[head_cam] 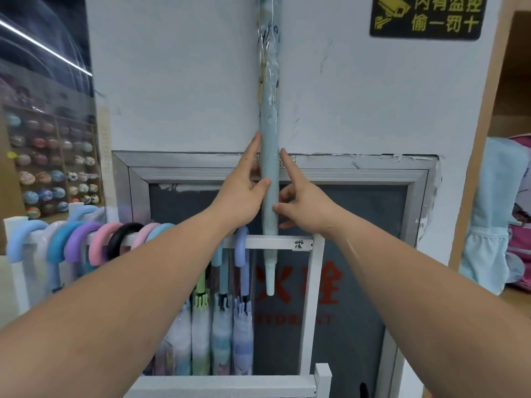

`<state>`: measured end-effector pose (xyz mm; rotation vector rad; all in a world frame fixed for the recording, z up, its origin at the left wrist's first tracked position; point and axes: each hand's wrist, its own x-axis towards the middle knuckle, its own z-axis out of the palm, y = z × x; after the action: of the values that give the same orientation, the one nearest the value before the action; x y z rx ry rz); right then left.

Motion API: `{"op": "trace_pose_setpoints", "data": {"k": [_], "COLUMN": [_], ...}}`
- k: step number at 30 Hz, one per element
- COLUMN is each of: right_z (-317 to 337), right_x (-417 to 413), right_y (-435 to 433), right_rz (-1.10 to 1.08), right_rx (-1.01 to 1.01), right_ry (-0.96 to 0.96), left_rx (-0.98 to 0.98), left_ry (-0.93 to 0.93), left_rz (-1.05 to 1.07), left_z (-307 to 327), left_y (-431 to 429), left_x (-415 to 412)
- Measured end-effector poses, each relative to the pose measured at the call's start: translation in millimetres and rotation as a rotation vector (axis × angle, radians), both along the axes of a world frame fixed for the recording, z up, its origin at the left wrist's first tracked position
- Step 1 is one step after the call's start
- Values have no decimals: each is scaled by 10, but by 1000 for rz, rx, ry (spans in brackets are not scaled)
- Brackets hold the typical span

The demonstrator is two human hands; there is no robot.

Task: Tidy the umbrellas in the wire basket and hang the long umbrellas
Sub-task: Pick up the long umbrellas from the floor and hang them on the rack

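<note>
A long pale-blue umbrella (pixel 269 116) in clear wrap stands upright against the white wall, tip pointing down past the white rack bar (pixel 275 242). My left hand (pixel 244 193) holds its shaft from the left, thumb across the front. My right hand (pixel 301 206) holds it from the right, thumb pressed on the shaft and index finger pointing up. Several long umbrellas (pixel 221 320) hang from the bar by curved handles (pixel 86 239) in pastel colours and black. No wire basket is in view.
A grey framed hydrant cabinet door (pixel 359 254) with red characters sits behind the rack. A black and yellow surveillance sign (pixel 428 15) hangs at upper right. Shelves of balls (pixel 51 162) stand at the left, fabric goods (pixel 497 214) at the right.
</note>
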<state>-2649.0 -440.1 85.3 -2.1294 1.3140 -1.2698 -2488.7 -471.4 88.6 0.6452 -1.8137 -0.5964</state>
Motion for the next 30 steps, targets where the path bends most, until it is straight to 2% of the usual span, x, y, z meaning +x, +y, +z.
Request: {"op": "trace_pose_setpoints", "data": {"k": [3, 9, 16, 21, 26, 28, 30], "right_z": [-51, 107, 207, 69, -9, 8, 52], "right_x": [25, 68, 78, 37, 7, -7, -12], "right_y": [9, 13, 104, 128, 98, 83, 55], "right_rz": [-39, -37, -24, -26, -130, -106, -61], "right_rx": [-43, -103, -100, 26, -24, -38, -88], "right_ry": [86, -73, -112, 21, 172, 102, -55], "left_rx": [-17, 82, 90, 68, 45, 48, 85], "left_ry": [-8, 17, -5, 53, 5, -6, -8], "left_rz": [39, -75, -90, -73, -37, -28, -50], "left_z": [32, -72, -105, -25, 78, 58, -8], "left_y": [34, 90, 64, 38, 77, 94, 106], "left_x": [9, 64, 76, 50, -3, -1, 18]}}
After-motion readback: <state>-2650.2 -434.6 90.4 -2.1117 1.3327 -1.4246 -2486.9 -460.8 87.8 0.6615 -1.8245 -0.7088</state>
